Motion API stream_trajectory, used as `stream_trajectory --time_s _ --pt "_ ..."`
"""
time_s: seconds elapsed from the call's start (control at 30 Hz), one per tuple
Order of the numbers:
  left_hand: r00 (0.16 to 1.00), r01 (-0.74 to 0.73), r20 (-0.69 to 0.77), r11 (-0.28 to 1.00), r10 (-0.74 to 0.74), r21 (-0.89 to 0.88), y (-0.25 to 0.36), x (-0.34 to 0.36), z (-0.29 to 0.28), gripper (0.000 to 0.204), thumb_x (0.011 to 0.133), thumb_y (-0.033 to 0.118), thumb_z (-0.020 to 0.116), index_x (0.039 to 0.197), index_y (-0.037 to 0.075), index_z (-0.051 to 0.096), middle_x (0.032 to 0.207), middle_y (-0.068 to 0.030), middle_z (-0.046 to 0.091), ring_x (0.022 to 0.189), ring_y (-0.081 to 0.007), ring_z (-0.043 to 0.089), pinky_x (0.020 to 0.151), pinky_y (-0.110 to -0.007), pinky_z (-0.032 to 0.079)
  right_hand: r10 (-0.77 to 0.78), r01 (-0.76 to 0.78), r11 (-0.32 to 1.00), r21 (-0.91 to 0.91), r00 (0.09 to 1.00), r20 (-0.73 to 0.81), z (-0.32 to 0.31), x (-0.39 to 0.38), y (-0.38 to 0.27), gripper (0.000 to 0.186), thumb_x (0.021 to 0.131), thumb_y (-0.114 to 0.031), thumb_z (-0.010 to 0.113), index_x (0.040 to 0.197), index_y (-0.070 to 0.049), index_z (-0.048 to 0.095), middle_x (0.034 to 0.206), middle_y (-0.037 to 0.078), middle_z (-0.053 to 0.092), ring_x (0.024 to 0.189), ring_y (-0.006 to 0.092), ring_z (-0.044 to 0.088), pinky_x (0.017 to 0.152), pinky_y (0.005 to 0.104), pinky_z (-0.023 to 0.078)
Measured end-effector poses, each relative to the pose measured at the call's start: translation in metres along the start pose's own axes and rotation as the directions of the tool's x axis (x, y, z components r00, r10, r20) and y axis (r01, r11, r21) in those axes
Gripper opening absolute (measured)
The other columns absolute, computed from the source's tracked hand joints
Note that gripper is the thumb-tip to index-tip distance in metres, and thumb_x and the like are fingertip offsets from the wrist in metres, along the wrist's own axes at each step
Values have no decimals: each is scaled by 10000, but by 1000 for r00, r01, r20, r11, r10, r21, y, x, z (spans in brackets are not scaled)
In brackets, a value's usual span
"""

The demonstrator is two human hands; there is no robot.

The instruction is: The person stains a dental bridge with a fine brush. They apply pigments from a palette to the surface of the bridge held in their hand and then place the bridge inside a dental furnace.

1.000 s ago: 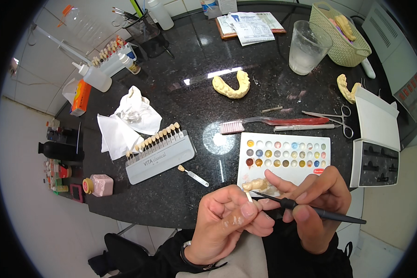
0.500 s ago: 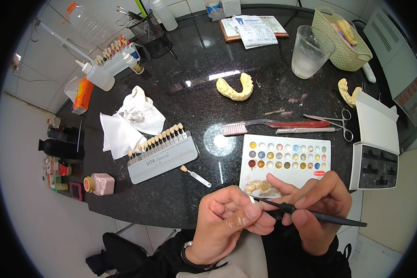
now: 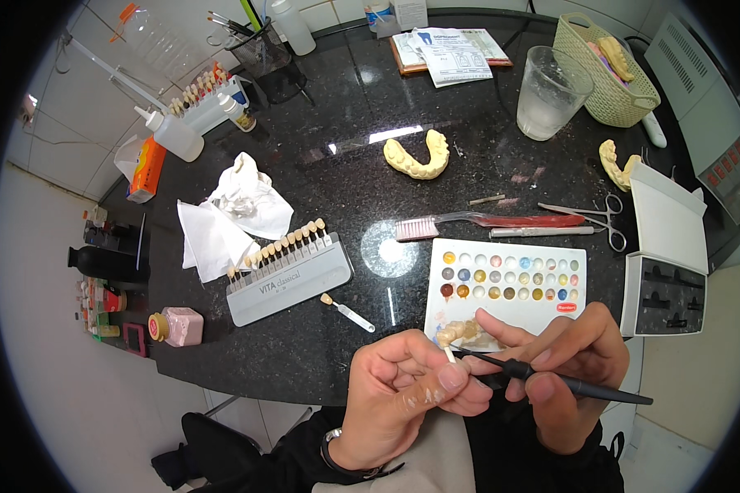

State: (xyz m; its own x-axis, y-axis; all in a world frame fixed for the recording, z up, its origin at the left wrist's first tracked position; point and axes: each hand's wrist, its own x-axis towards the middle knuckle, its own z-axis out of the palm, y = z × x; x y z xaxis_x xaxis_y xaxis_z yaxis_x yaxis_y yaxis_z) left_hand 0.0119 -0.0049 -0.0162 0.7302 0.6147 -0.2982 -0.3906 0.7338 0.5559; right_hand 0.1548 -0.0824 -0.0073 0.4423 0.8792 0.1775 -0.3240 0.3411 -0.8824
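My left hand (image 3: 409,386) is closed, pinching a thin white peg (image 3: 450,355) between thumb and fingers. A small tooth-coloured dental crown (image 3: 446,336) appears at the peg's upper end. My right hand (image 3: 580,361) grips a slim black brush (image 3: 604,392), its fine tip pointing left, close to the peg; I cannot tell whether they touch. Both hands are over the near edge of a white paint palette (image 3: 506,314) with rows of coloured wells. Behind the crown, a yellowish smear of material (image 3: 471,332) shows on the palette, partly hidden by my fingers.
Left of the palette lie a grey tooth shade guide (image 3: 292,283) and a loose shade tab (image 3: 353,316). Beyond it are a red toothbrush (image 3: 510,220), scissor-like forceps (image 3: 608,218) and a plaster dental arch (image 3: 419,168). An open box (image 3: 666,300) stands at right, a glass (image 3: 543,111) farther back.
The brush and my right hand have shifted slightly right. More of the white peg shows, and the crown stands a little differently above my left fingertips. Things on the table have stayed put.
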Motion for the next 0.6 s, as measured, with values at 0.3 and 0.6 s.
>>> stream_trajectory --time_s 0.3,0.6 --pt "1000 -10 5 999 10 -46 -2 1 -1 60 832 8 565 825 -31 521 902 -258 611 747 -255 656 656 -345 571 1 -1 1000 -7 1000 11 -3 -1 -1 193 766 32 615 885 23 463 723 129 590 830 281 634 958 602 296" --pt "965 -177 -133 934 227 311 -3 6 9 130 802 51 617 750 -16 520 723 -188 631 628 -217 652 579 -336 571 -31 -10 987 -160 967 -252 17 -6 5 276 790 -202 592 818 -35 374 600 65 474 526 163 565 881 561 419"
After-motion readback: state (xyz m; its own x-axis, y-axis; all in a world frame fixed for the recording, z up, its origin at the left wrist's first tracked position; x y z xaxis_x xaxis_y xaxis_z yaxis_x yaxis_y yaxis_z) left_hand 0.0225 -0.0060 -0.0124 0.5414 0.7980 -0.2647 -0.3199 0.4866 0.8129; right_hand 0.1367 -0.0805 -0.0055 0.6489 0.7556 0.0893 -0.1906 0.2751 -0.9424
